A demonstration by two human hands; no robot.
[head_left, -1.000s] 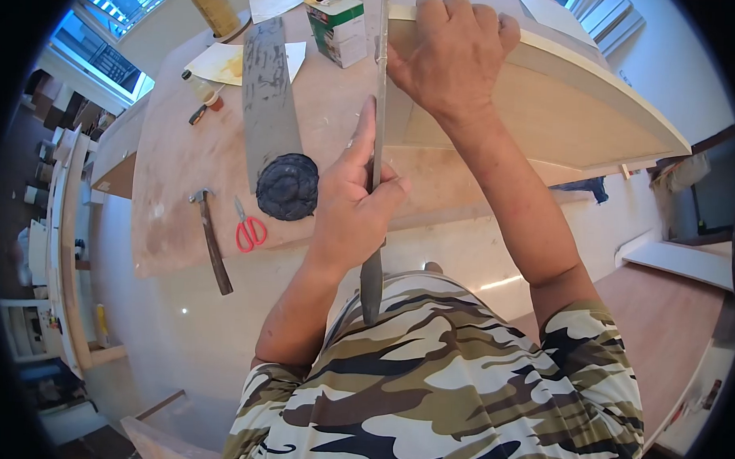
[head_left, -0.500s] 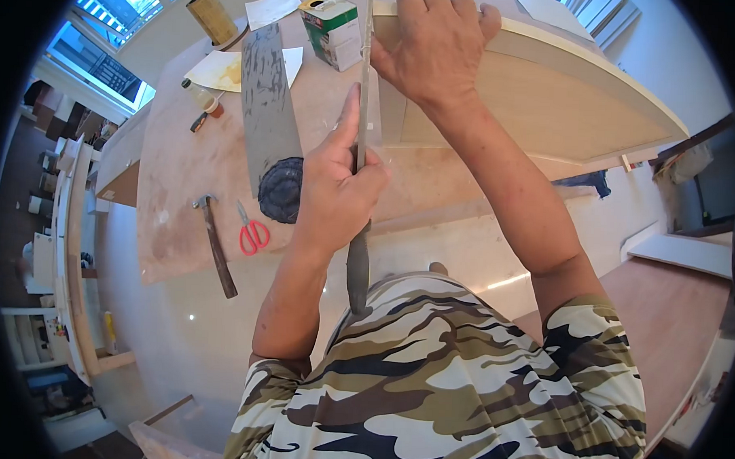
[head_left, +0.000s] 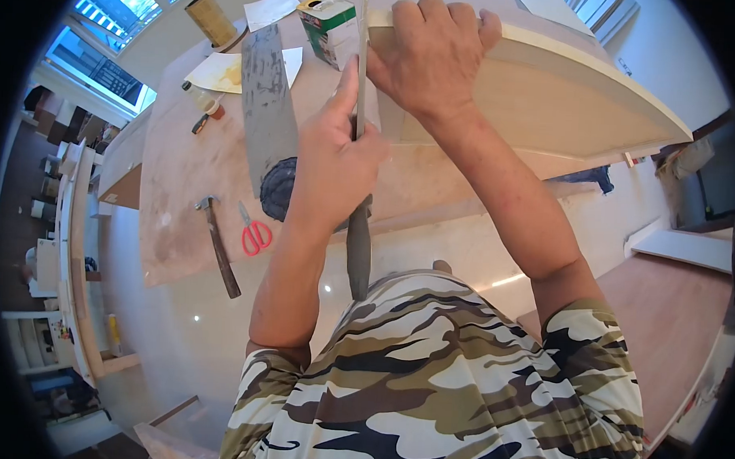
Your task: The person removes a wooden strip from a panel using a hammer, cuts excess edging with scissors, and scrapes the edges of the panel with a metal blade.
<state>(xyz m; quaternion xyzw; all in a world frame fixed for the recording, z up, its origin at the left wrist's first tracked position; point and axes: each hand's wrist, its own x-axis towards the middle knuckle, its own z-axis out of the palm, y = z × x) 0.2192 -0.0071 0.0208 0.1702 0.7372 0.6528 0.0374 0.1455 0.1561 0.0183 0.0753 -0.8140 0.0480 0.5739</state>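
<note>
My left hand is closed round a long narrow metal tool with a dark handle, its thumb or finger stretched up along the blade. The blade runs upright beside the end of a pale wooden panel with a curved edge. Over the top edge of that panel my right hand is closed, knuckles up, near the blade. The underside of the fingers of both hands is partly hidden.
On the work table lie a hammer, red-handled scissors, a long grey strip with a dark roll, a small bottle, a green and white box and a brown roll.
My left hand and the tool have moved up, away from my body, along the panel's end. My right hand keeps its hold with only a slight shift.
</note>
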